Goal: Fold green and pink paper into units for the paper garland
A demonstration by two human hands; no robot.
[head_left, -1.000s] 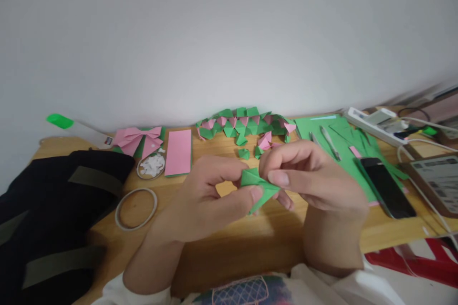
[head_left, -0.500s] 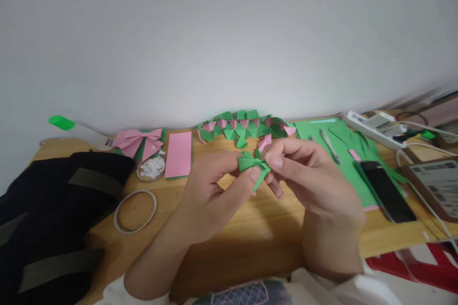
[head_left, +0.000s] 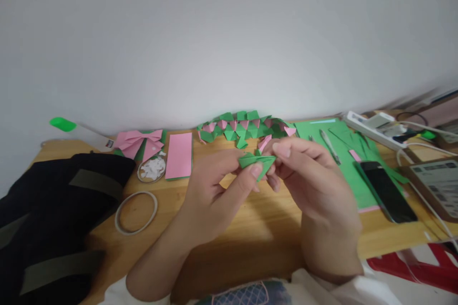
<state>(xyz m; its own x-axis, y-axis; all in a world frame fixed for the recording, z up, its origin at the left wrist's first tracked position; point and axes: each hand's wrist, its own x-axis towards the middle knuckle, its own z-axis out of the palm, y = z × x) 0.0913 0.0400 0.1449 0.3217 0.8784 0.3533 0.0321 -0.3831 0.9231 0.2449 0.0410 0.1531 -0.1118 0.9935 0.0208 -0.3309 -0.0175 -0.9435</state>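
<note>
A small folded piece of green paper [head_left: 260, 165] is held up over the table between both hands. My left hand [head_left: 218, 195] pinches it, thumb on the near face and fingers behind. At its right corner, my right hand [head_left: 313, 183] grips the paper between thumb and index finger. Just beyond the hands lies a chain of folded green and pink paper pieces [head_left: 231, 128] against the wall. A pink folded piece [head_left: 265, 143] shows behind the fingers, partly hidden.
Left on the wooden table [head_left: 250, 228]: a pink paper bow [head_left: 139, 142], pink sheets [head_left: 179, 155], a dish of white scraps [head_left: 152, 169], a tape roll [head_left: 136, 213] and dark cloth [head_left: 64, 214]. Right: green sheets [head_left: 348, 176], a pen [head_left: 329, 146], a phone [head_left: 388, 193] and a power strip [head_left: 374, 129].
The green paper's loose strip now lies flatter, and the piece looks like a wider triangle. My right thumb and index finger have shifted slightly right and up along its edge.
</note>
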